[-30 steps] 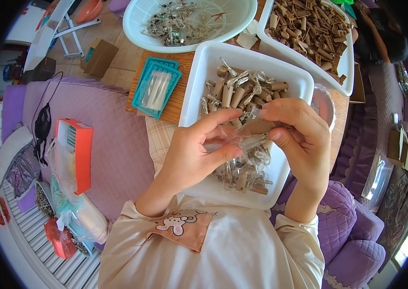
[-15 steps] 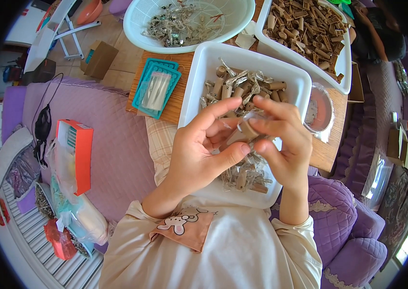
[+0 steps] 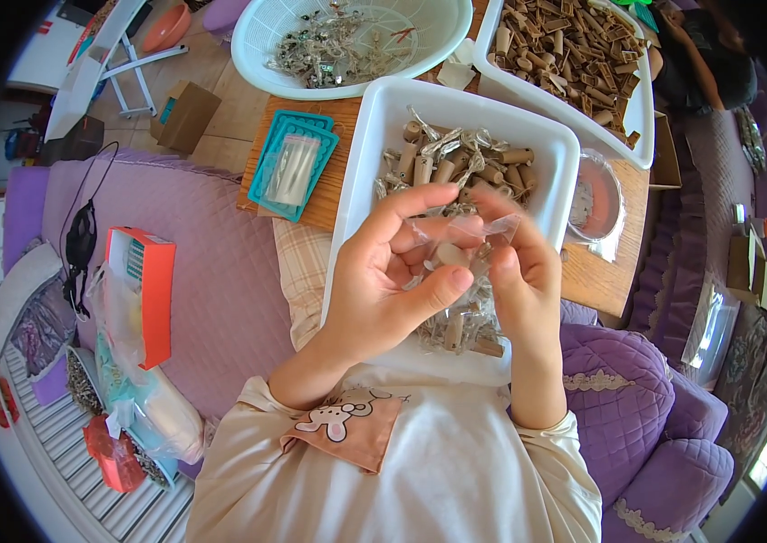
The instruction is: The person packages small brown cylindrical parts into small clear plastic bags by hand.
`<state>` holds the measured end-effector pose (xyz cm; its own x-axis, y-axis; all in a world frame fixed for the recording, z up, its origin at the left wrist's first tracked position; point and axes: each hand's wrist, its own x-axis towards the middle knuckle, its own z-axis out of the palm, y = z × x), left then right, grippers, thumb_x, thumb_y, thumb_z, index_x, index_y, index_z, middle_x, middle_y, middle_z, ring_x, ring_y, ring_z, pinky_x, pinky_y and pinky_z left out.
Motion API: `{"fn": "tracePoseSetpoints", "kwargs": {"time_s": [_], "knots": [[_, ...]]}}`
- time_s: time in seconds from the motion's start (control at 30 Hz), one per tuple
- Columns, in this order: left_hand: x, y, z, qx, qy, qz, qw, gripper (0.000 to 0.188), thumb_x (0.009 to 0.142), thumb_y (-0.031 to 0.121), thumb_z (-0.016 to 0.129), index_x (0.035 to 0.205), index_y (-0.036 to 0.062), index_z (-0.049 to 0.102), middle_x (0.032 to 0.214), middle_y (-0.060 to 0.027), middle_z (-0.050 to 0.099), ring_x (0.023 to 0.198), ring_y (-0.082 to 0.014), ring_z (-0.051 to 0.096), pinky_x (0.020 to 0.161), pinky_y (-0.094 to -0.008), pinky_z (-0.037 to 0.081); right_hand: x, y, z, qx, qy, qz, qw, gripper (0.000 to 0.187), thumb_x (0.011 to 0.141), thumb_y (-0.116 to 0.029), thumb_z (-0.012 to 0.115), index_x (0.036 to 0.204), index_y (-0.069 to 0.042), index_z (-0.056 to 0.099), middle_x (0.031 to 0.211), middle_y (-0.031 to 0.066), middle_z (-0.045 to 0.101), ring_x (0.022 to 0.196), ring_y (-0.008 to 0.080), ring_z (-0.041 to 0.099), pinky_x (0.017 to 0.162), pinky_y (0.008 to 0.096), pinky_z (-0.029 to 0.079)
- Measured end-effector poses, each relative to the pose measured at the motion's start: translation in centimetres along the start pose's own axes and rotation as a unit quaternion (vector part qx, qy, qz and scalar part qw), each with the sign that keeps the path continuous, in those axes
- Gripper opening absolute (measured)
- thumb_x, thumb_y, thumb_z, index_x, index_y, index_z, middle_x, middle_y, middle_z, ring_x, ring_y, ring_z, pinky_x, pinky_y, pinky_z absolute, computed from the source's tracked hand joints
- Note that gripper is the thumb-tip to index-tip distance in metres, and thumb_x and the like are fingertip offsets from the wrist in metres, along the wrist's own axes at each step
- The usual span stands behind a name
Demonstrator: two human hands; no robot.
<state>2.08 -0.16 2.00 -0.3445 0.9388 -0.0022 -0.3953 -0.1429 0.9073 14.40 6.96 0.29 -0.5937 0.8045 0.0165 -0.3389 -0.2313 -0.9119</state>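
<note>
Above a white plastic bin [image 3: 347, 217], my left hand [image 3: 361, 276] curls round a small clear plastic bag [image 3: 421, 233] with a brown cylindrical piece [image 3: 450, 256] in it. My right hand [image 3: 531, 281] has thumb and fingers at the bag's right end, gripping the thin film; its fingertips are slightly blurred. Beneath both hands, the bin's far part holds several brown cylinders [image 3: 445, 170] with silvery crinkled wrapping among them. Bagged brown pieces [image 3: 456, 333] lie in its near part. My palms hide the middle of the bin.
A second white bin [image 3: 646, 109] of loose brown pieces stands far right. Beyond the near bin sits a pale green basket [image 3: 243, 68] holding small clear packets. Teal trays [image 3: 277, 136] lie on the wooden table [image 3: 320, 210]. A round clear tub [image 3: 617, 195] stands right; an orange-red box [image 3: 159, 299] lies left.
My right hand has shifted left and its fingers have moved onto the film. The bag's clear end now spreads between my hands, while my left hand has barely moved.
</note>
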Motion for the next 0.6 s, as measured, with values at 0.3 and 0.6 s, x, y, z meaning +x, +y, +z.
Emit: {"fn": "tracePoseSetpoints", "kwargs": {"time_s": [0.3,0.6], "knots": [[0.8,-1.3,-1.3,-0.006,0.079,0.134,0.988,0.018,0.080,0.009,0.060,0.083,0.0053,0.043,0.081,-0.0095,0.056,0.067,-0.0120,0.055,0.059,-0.0228,0.047,-0.1,-0.1,2.4,-0.173,0.041,0.041,0.983,0.020,0.089,-0.011,0.045,0.090,0.003,0.059,0.072,0.0051,0.059,0.061,0.0086,0.054,0.057,0.0218,0.045],[0.4,-0.3,-8.9,-0.079,0.250,0.169,0.950,0.022,0.089,0.018,0.042,0.069,0.0099,0.038,0.059,0.0007,0.036,0.051,-0.0075,0.032,0.045,-0.0192,0.027,0.5,1.9,-2.5,-0.353,0.089,0.055,0.930,0.013,0.080,-0.001,0.051,0.091,-0.001,0.058,0.080,0.0071,0.060,0.071,0.0122,0.056,0.062,0.0237,0.045]]}}
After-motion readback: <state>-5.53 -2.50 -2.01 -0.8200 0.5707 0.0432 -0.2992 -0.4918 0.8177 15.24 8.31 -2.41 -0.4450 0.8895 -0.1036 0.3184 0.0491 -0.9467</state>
